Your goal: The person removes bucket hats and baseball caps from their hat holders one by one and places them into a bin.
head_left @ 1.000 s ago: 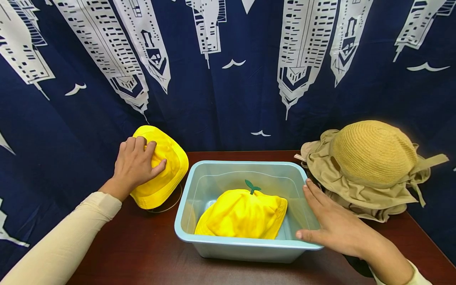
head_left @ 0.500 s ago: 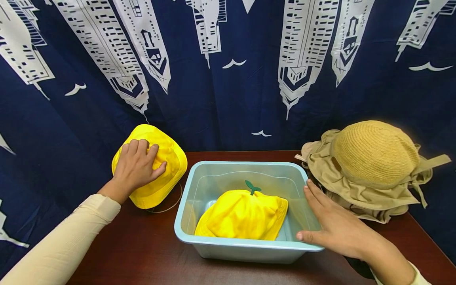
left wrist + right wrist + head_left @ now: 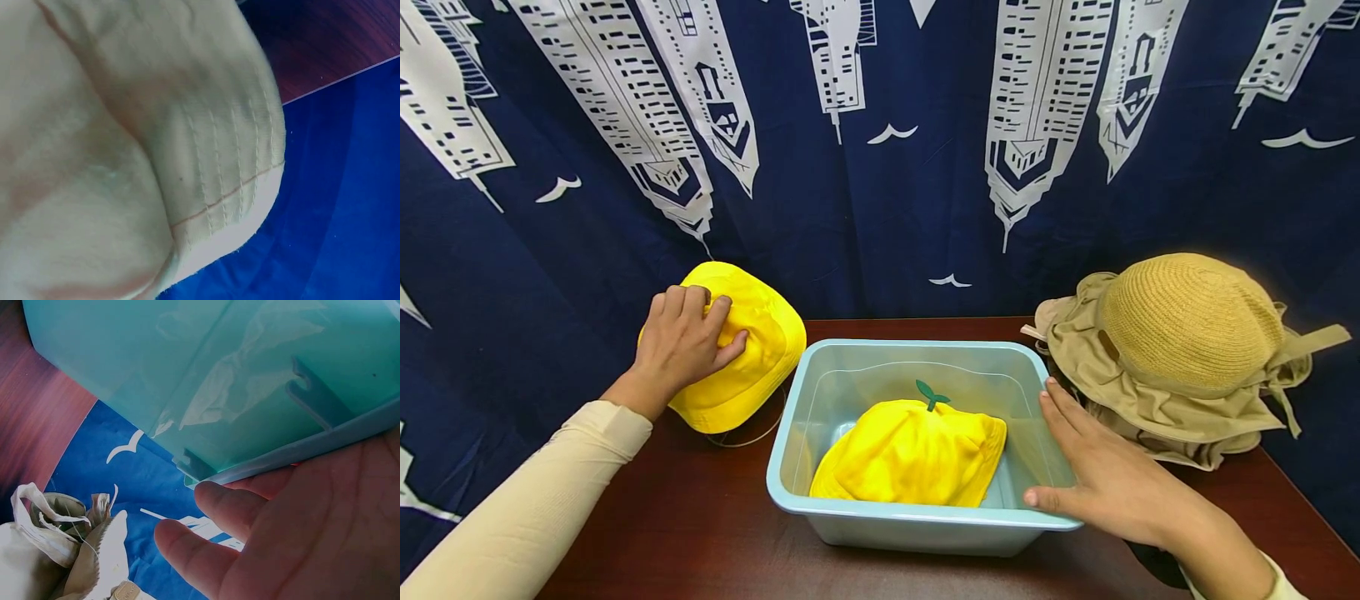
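A yellow hat (image 3: 771, 333) sits at the left of the table. My left hand (image 3: 679, 342) grips its crown from above, fingers curled into the fabric and thumb on the near side. In the left wrist view, the stitched brim (image 3: 231, 150) fills much of the picture; the fingers are hidden there. At centre stands a light blue plastic bin (image 3: 917, 343) holding a second yellow hat (image 3: 910, 454), which has a green sprout (image 3: 932, 395) on top. My right hand (image 3: 1120, 475) rests on the bin's right rim, fingers extended, palm against the outside in the right wrist view.
A straw hat (image 3: 1195, 325) sits on crumpled beige hats (image 3: 1195, 425) to the right of the bin. Behind the brown table (image 3: 685, 533) hangs a navy curtain (image 3: 887, 208) with white building prints. A thin strap (image 3: 752, 442) loops out below the left hat.
The left yellow hat first showed more brim to the left, then shifted right with my left hand on it; its brim now reaches close to the bin. My right hand and the bin stayed put.
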Available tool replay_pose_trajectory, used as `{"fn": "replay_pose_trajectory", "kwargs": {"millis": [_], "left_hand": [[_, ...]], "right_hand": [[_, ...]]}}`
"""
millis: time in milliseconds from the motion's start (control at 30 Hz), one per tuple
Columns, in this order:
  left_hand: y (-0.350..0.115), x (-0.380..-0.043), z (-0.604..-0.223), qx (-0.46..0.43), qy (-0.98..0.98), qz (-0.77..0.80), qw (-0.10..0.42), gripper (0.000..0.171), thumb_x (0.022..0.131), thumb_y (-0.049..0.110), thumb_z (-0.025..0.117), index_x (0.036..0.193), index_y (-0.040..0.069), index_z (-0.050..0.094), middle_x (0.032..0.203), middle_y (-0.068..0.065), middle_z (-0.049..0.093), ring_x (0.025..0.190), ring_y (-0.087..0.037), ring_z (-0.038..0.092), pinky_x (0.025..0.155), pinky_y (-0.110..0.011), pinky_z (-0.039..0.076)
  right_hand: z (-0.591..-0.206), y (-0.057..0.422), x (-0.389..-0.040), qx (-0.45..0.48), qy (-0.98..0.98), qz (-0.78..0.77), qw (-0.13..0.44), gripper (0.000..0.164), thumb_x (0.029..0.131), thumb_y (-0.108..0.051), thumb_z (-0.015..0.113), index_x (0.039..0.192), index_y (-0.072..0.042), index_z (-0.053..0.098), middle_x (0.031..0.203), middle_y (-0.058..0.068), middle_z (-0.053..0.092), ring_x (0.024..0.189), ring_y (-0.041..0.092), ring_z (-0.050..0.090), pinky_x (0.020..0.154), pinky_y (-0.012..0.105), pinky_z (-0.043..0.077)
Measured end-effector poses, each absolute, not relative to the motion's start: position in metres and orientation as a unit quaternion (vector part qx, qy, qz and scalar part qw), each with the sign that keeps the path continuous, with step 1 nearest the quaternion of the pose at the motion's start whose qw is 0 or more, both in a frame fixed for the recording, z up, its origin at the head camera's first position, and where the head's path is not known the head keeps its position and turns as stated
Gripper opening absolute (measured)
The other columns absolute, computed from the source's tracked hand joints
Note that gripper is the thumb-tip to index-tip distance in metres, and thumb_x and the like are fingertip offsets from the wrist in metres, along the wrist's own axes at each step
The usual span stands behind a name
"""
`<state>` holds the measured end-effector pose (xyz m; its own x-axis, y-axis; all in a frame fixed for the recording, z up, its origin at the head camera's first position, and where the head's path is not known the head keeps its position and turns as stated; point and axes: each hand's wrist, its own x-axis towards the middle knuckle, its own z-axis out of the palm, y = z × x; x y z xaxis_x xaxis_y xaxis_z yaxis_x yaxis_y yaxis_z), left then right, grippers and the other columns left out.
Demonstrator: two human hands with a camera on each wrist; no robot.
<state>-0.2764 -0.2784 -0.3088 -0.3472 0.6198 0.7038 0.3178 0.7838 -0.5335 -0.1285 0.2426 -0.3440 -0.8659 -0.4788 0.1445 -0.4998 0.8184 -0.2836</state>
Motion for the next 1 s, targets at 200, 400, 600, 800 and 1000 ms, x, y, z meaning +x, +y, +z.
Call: {"fn": "replay_pose_trajectory", "kwargs": {"millis": [200, 400, 600, 800, 1000], "left_hand": [[-0.283, -0.278, -0.299, -0.279, -0.821, 0.155, 0.474, 0.055, 0.090, 0.049, 0.041, 0.097, -0.005, 0.047, 0.082, -0.021, 0.037, 0.068, -0.039, 0.036, 0.054, -0.046, 0.030], [-0.287, -0.278, -0.291, -0.263, -0.833, 0.156, 0.461, 0.058, 0.090, 0.050, 0.039, 0.101, -0.006, 0.049, 0.084, -0.022, 0.037, 0.072, -0.040, 0.037, 0.056, -0.048, 0.032], [-0.289, -0.278, -0.284, -0.242, -0.845, 0.136, 0.457, 0.057, 0.088, 0.051, 0.038, 0.098, -0.004, 0.047, 0.084, -0.020, 0.034, 0.072, -0.039, 0.034, 0.057, -0.047, 0.029], [-0.288, -0.279, -0.275, -0.235, -0.844, 0.132, 0.464, 0.056, 0.087, 0.051, 0.038, 0.097, -0.004, 0.047, 0.083, -0.020, 0.034, 0.072, -0.040, 0.035, 0.057, -0.047, 0.029], [-0.285, -0.280, -0.261, -0.231, -0.832, 0.137, 0.485, 0.056, 0.088, 0.050, 0.038, 0.096, -0.004, 0.046, 0.083, -0.020, 0.034, 0.072, -0.040, 0.035, 0.057, -0.049, 0.030]], "right_hand": [[-0.344, 0.243, -0.128, 0.257, -0.953, 0.158, 0.036, 0.107, 0.085, -0.060, 0.067, 0.157, 0.000, 0.017, 0.166, 0.012, 0.004, 0.146, 0.036, 0.022, 0.101, 0.058, 0.039], [-0.344, 0.243, -0.128, 0.254, -0.953, 0.161, 0.031, 0.107, 0.085, -0.062, 0.066, 0.157, 0.001, 0.018, 0.166, 0.012, 0.004, 0.146, 0.037, 0.023, 0.101, 0.060, 0.038], [-0.344, 0.242, -0.128, 0.256, -0.953, 0.159, 0.037, 0.108, 0.085, -0.062, 0.066, 0.157, 0.000, 0.016, 0.166, 0.012, 0.004, 0.146, 0.037, 0.024, 0.101, 0.059, 0.039], [-0.344, 0.241, -0.128, 0.256, -0.953, 0.159, 0.036, 0.108, 0.085, -0.062, 0.067, 0.157, 0.000, 0.017, 0.166, 0.012, 0.005, 0.145, 0.039, 0.025, 0.101, 0.060, 0.039], [-0.343, 0.241, -0.128, 0.253, -0.954, 0.159, 0.034, 0.108, 0.085, -0.063, 0.066, 0.157, 0.000, 0.016, 0.165, 0.013, 0.005, 0.144, 0.040, 0.026, 0.101, 0.060, 0.039]]}}
